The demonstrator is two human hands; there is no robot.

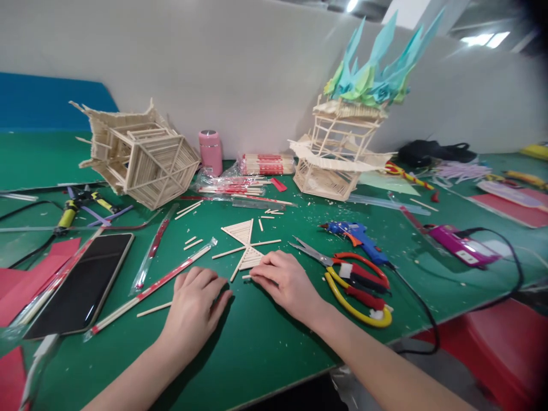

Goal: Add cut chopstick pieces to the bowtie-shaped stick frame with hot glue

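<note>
Flat on the green table lies a star-like frame of wooden sticks [238, 233], with two of its triangular sections filled by short sticks. My right hand [285, 282] pinches a short wooden stick [246, 277] at the frame's lower right edge and covers part of it. Left of the frame, my left hand [194, 305] rests on the table, fingers loosely bent and thumb apart, with nothing seen in it. A longer stick [154, 310] pokes out beside that hand. Several cut stick pieces [193, 244] lie around the frame.
Scissors [317, 251] and a blue glue gun [355, 235] lie to the right, a phone [83, 285] to the left. Behind stand a stick lantern-like structure [158, 165], a pink flask [210, 153], bundled sticks [268, 164] and a stick model with paper leaves [338, 154].
</note>
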